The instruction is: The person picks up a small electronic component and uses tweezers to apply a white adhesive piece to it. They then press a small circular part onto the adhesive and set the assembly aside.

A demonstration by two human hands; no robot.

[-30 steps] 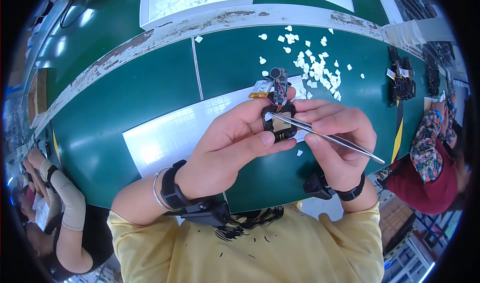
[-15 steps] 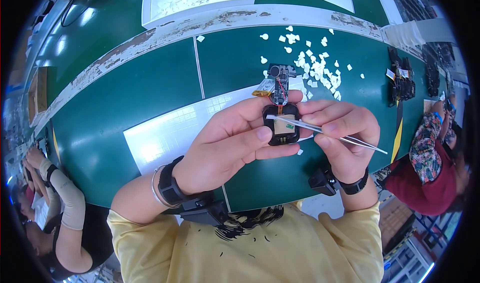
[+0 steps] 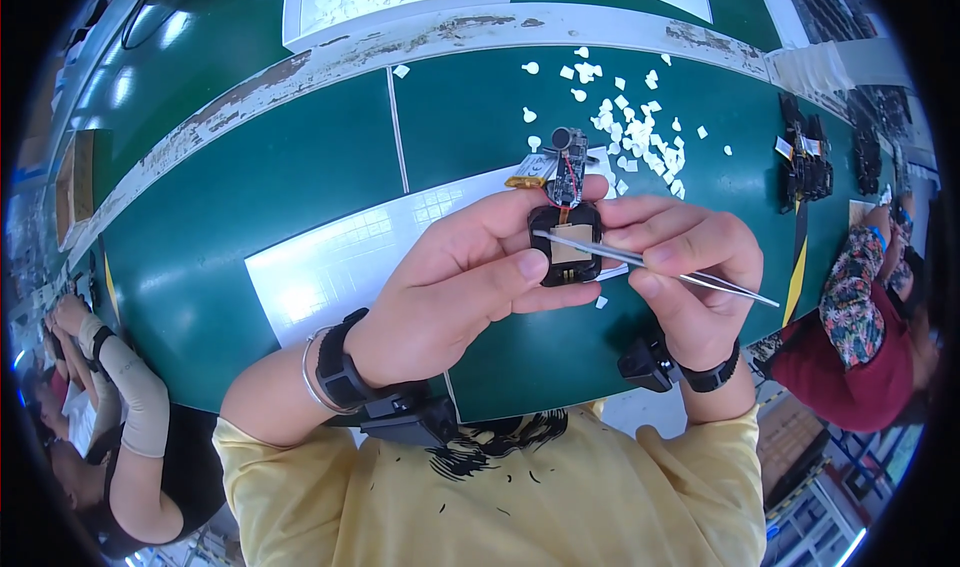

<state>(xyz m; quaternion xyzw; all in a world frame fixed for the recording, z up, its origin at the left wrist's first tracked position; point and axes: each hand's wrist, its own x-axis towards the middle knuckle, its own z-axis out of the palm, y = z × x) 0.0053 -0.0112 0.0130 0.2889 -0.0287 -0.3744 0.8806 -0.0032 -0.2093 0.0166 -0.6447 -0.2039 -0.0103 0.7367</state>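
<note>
Two grips | left hand (image 3: 450,277) pinching case (image 3: 582,269) | right hand (image 3: 700,257) on tweezers (image 3: 610,252), contact unclear | likely light, stiff; board (image 3: 569,175) fragile, hold rim (image 3: 597,229)

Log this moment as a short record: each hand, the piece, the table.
Left hand: holds open black case
Right hand: pinches metal tweezers
Tweezer tips: at the case's upper left; contact unclear
Inside case: beige pad
Beyond case: circuit board, with pouch battery to its left
Green table: white sheet partly behind the hands; small white pieces scattered farther off; dark assemblies at right
</note>
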